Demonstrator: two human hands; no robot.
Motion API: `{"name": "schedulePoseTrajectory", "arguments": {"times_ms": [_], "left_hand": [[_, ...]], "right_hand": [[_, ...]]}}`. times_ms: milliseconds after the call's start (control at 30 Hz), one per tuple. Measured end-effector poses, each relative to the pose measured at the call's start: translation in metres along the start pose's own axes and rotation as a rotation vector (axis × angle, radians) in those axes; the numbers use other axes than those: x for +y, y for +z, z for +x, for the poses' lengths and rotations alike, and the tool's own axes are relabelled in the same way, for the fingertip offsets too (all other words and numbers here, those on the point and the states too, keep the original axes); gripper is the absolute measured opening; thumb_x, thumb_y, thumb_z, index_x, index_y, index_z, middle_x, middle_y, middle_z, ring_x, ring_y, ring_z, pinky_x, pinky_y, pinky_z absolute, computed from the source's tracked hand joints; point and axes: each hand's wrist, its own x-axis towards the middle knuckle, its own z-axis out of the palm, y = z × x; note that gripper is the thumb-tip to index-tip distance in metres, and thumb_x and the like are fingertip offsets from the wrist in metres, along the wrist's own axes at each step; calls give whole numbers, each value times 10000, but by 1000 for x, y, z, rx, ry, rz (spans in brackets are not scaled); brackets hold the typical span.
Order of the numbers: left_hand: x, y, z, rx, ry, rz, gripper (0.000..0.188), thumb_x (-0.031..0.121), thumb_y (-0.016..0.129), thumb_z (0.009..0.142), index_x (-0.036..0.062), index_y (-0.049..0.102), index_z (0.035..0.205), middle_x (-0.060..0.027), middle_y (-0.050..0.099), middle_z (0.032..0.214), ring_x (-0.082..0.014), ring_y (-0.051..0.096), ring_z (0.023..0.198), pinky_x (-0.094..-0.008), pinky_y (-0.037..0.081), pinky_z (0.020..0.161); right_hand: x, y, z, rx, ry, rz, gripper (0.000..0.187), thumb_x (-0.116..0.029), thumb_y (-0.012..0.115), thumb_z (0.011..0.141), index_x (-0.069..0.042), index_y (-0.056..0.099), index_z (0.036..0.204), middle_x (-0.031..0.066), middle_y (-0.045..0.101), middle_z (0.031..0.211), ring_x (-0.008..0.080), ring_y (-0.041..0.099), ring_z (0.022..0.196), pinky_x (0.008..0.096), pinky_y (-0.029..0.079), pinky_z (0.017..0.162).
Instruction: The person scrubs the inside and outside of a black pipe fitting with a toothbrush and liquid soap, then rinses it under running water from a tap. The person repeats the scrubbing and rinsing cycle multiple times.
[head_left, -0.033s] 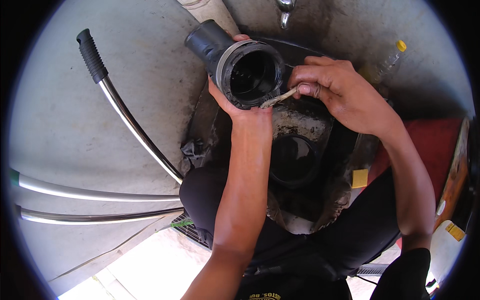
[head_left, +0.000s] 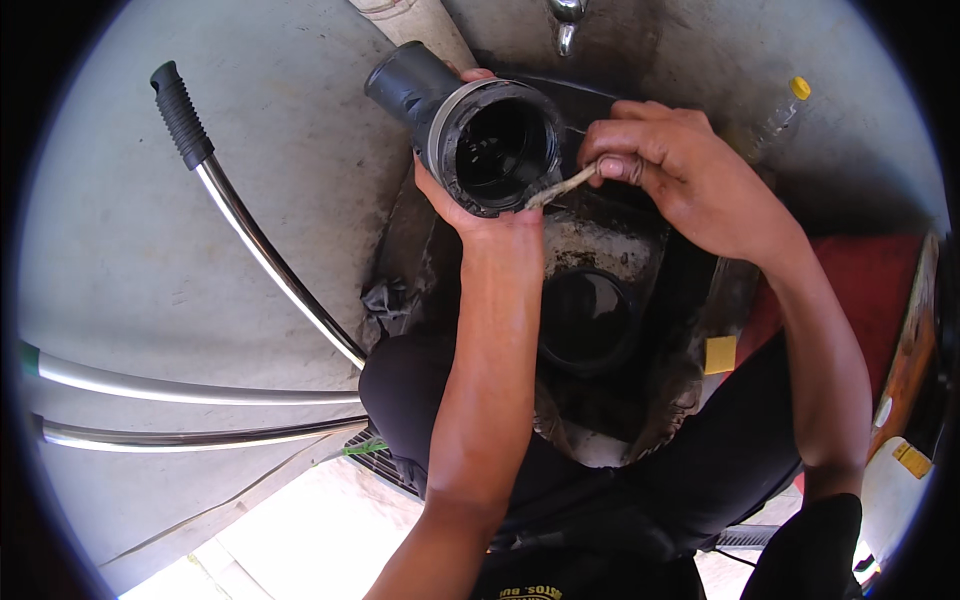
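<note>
My left hand (head_left: pixel 450 195) grips a black pipe fitting (head_left: pixel 410 85) from below and behind, a few fingertips showing over its far side. The fitting has a narrower branch at the upper left and a grey band. Its wide round mouth is turned up toward me, dark and wet-looking inside. In my right hand (head_left: pixel 665 175), the fingers pinch the pale handle of a small dirty brush (head_left: pixel 565 188). The brush's dark-stained end touches the lower right rim of the mouth, close to my left wrist.
Below the fitting lies a dark basin with a round black opening (head_left: pixel 588 318). A yellow sponge (head_left: pixel 720 355) is at its right. Metal poles (head_left: pixel 250 225) lean at the left. A tap (head_left: pixel 566 35), a yellow-capped bottle (head_left: pixel 785 115) and a red panel (head_left: pixel 840 290) are beyond.
The fitting has shifted slightly left. The brush end has moved a little up and right along the rim, with my right hand nearly in place.
</note>
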Motion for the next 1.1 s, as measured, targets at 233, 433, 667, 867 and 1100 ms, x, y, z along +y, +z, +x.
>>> {"name": "schedulePoseTrajectory", "arguments": {"times_ms": [233, 433, 667, 867, 1100], "left_hand": [[-3, 5, 0, -58, -44, 21, 420, 169, 654, 997, -37, 577, 1354, -183, 656, 1249, -301, 654, 1227, -408, 572, 1076], [-10, 6, 6, 33, -74, -127, 545, 354, 623, 994, -22, 562, 1383, -219, 656, 1246, -333, 677, 1144, -438, 601, 1014], [-20, 2, 5, -49, -165, -73, 454, 155, 652, 1006, -55, 535, 1390, -220, 608, 1279, -317, 633, 1199, -393, 607, 1007], [-20, -9, 1, 28, -104, 138, 534, 239, 668, 999, -44, 523, 1428, -214, 607, 1295, -337, 642, 1208, -421, 609, 1021], [-16, -13, -1, 62, -26, 99, 456, 241, 608, 996, -28, 578, 1363, -223, 647, 1228, -344, 673, 1147, -445, 619, 959]], "right_hand": [[5, 3, -2, -99, 16, 43, 154, -195, 604, 1077, -68, 691, 1072, 108, 653, 943, 349, 657, 970, 446, 502, 883], [10, -12, 5, 9, -34, -18, 108, -118, 623, 1056, -28, 683, 1059, 114, 641, 934, 322, 643, 947, 434, 509, 873], [1, -27, 6, 95, -73, -179, 139, -199, 607, 1065, -100, 703, 1075, 70, 672, 966, 330, 641, 1026, 468, 462, 923], [3, -27, 2, 66, -70, -265, 132, -174, 613, 1058, -72, 696, 1072, 94, 654, 945, 348, 632, 974, 465, 475, 857], [-33, -17, -5, -224, 219, -266, 151, -151, 620, 1051, -10, 671, 1033, 160, 622, 904, 386, 622, 862, 459, 492, 785]]}}
